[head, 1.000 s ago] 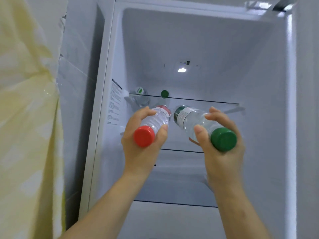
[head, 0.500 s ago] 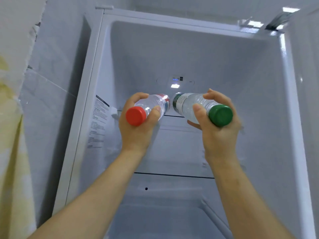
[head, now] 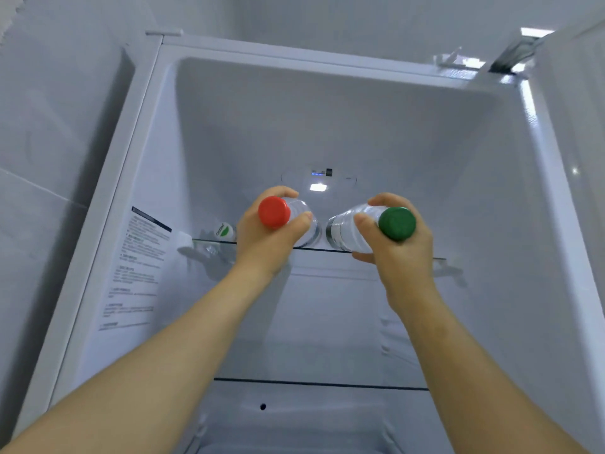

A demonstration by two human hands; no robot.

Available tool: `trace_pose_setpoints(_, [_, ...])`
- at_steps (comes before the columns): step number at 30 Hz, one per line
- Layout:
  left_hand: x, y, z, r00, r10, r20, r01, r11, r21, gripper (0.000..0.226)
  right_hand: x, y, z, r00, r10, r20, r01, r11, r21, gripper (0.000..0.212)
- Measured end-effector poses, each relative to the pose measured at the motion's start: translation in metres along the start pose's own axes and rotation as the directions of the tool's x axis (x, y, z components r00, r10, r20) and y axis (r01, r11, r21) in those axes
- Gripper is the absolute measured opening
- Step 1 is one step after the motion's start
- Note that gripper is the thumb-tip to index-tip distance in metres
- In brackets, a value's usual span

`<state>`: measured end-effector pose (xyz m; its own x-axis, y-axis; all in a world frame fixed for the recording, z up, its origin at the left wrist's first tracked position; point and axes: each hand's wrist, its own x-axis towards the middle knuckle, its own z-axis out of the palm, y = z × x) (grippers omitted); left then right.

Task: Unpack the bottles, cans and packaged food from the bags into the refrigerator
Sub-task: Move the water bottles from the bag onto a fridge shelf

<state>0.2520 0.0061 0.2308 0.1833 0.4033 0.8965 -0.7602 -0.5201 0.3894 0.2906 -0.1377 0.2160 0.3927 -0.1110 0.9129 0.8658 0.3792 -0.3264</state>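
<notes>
Refrigerator, left hand half-hiding red-capped bottle, right hand green-capped bottle

Both hands and forearms bare, nails seemingly short.

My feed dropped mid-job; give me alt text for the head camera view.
Two hands reach into an open refrigerator at its top glass shelf: the left hand grips a red-capped bottle, the right hand a green-capped bottle, both caps toward the camera. A white lid shows at the shelf's left end.
</notes>
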Motion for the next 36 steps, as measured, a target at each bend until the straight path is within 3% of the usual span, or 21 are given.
trace_pose_setpoints(5, [0.022,-0.006,0.009,0.997,-0.079,0.021,0.076,0.992,0.096,0.022,0.028,-0.003,0.003,0.994,0.086,0.073,-0.084,0.996,-0.028,0.017])
trace_pose_setpoints(8, [0.03,-0.015,0.013,0.997,-0.04,0.068,0.023,0.972,0.233,0.017,0.036,0.01,0.007,0.986,0.112,0.121,-0.099,0.989,-0.107,0.014])
trace_pose_setpoints(11, [0.032,-0.022,0.017,0.996,0.026,0.089,-0.063,0.893,0.445,0.012,0.042,0.027,0.008,0.988,0.095,0.118,-0.056,0.953,-0.297,0.013])
trace_pose_setpoints(14, [0.034,-0.03,0.02,0.996,0.056,0.067,-0.084,0.826,0.557,0.021,0.049,0.039,0.007,0.992,0.111,0.062,-0.073,0.894,-0.441,0.016])
trace_pose_setpoints(17, [0.041,-0.041,0.019,0.995,0.002,0.103,-0.065,0.786,0.614,0.028,0.053,0.053,0.008,0.989,0.135,0.054,-0.096,0.886,-0.454,0.015])
trace_pose_setpoints(22, [0.054,-0.048,0.02,0.973,-0.077,0.22,-0.112,0.674,0.73,0.032,0.061,0.072,0.01,0.978,0.167,0.125,-0.088,0.872,-0.481,0.015])
trace_pose_setpoints(27, [0.067,-0.051,0.013,0.93,-0.131,0.343,-0.206,0.587,0.783,0.042,0.07,0.074,0.008,0.953,0.224,0.206,-0.063,0.807,-0.587,0.03])
trace_pose_setpoints(33, [0.08,-0.05,-0.016,0.819,-0.337,0.465,-0.111,0.701,0.705,0.085,0.08,0.069,0.005,0.893,0.355,0.278,-0.105,0.763,-0.638,0.035])
trace_pose_setpoints(36, [0.08,-0.054,-0.019,0.808,-0.355,0.47,-0.08,0.724,0.685,0.084,0.083,0.071,0.008,0.886,0.357,0.297,-0.07,0.734,-0.676,0.033])
